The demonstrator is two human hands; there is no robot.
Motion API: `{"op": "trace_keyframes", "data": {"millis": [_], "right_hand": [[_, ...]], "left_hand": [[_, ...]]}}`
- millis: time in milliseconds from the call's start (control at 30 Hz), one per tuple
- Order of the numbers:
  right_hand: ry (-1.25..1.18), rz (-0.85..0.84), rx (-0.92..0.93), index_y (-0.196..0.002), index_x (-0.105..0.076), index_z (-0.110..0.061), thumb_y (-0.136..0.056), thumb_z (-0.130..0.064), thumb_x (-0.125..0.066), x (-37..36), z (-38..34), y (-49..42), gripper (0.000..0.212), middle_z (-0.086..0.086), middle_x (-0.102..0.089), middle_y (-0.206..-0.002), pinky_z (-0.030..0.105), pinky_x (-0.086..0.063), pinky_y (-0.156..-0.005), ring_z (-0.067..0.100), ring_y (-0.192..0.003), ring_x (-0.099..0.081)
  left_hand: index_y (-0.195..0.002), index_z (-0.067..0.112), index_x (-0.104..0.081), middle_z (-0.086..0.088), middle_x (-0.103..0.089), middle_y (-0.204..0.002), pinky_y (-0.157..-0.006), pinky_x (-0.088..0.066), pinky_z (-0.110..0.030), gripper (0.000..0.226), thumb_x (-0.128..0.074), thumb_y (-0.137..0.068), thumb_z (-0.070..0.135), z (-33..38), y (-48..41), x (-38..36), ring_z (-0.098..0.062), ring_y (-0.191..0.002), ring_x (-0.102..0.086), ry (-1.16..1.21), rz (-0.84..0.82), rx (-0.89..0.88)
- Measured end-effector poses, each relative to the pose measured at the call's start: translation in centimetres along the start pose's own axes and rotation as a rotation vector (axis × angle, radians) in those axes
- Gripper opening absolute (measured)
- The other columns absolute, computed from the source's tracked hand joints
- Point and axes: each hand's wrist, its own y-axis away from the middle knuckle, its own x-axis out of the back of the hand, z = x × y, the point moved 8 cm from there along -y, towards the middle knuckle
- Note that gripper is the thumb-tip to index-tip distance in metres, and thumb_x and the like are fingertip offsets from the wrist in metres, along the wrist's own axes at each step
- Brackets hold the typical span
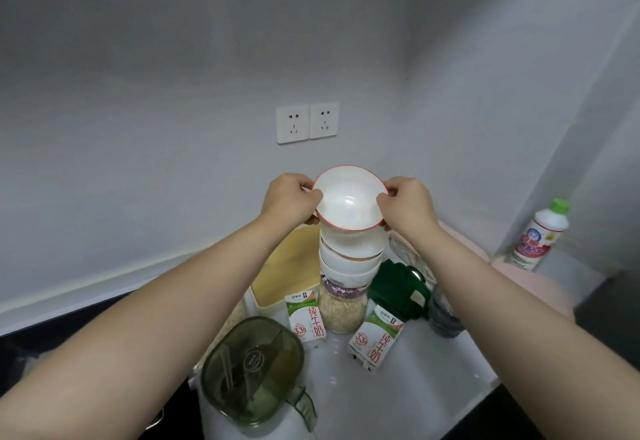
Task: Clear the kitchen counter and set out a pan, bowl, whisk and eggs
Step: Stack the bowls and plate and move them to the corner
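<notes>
A white bowl (348, 202) with a red rim sits tilted toward me at the top of a stack of white bowls (349, 263). The stack stands on a clear jar of oats (341, 309). My left hand (289, 199) grips the bowl's left rim, thumb over the edge. My right hand (405, 204) pinches its right rim. Whether the top bowl touches the one beneath it cannot be told. No pan, whisk or eggs are in view.
Two milk cartons (306, 320) (375, 341) flank the jar on a white surface (433, 380). A green-lidded container (252, 370) stands near me, a yellow box (291, 266) behind it, a green object (398, 289) and a dark bottle (443, 315) right. A white bottle (540, 235) stands far right.
</notes>
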Motion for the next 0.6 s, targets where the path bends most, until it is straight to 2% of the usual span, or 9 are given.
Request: {"op": "trace_keyframes", "data": {"millis": [167,300,400,600], "right_hand": [[-0.008,-0.106,-0.14,-0.068,-0.062,-0.004,-0.077,0.0,-0.041,-0.6,2.4,0.5,0.023,0.01,-0.058,-0.047,0.031,-0.053,-0.053,0.021,-0.037,-0.058],[-0.015,-0.168,-0.209,-0.052,-0.045,-0.01,-0.078,0.0,-0.042,-1.5,3.5,0.6,0.028,0.008,-0.051,-0.04,0.031,-0.05,-0.052,0.028,-0.045,-0.057],[-0.004,-0.187,-0.22,-0.049,-0.045,-0.009,-0.076,0.001,-0.042,-1.8,3.9,0.8,0.029,0.01,-0.051,-0.041,0.029,-0.046,-0.05,0.027,-0.042,-0.051],[0.043,-0.184,-0.225,-0.047,-0.041,-0.01,-0.077,-0.001,-0.043,-2.0,4.3,0.6,0.031,0.008,-0.048,-0.042,0.025,-0.038,-0.048,0.024,-0.04,-0.043]], "left_hand": [[-0.081,-0.005,-0.067,-0.009,-0.06,-0.066,-0.068,-0.059,-0.04,0.02,-0.051,-0.077,0.006,-0.8,-0.2,-1.4,-0.03,-0.056,-0.07,-0.111,-0.056,0.054],[-0.077,0.001,-0.07,-0.012,-0.066,-0.071,-0.062,-0.057,-0.034,0.017,-0.053,-0.074,0.006,-1.7,-0.1,-2.1,-0.029,-0.058,-0.068,-0.152,-0.086,0.097],[-0.076,0.011,-0.071,-0.013,-0.071,-0.079,-0.061,-0.055,-0.031,0.015,-0.056,-0.075,0.01,-2.3,0.1,-2.4,-0.026,-0.059,-0.064,-0.194,-0.102,0.108],[-0.089,0.012,-0.068,-0.001,-0.065,-0.079,-0.067,-0.055,-0.032,0.016,-0.057,-0.081,0.021,-3.3,0.1,-2.8,-0.024,-0.069,-0.066,-0.158,-0.13,0.173]]}}
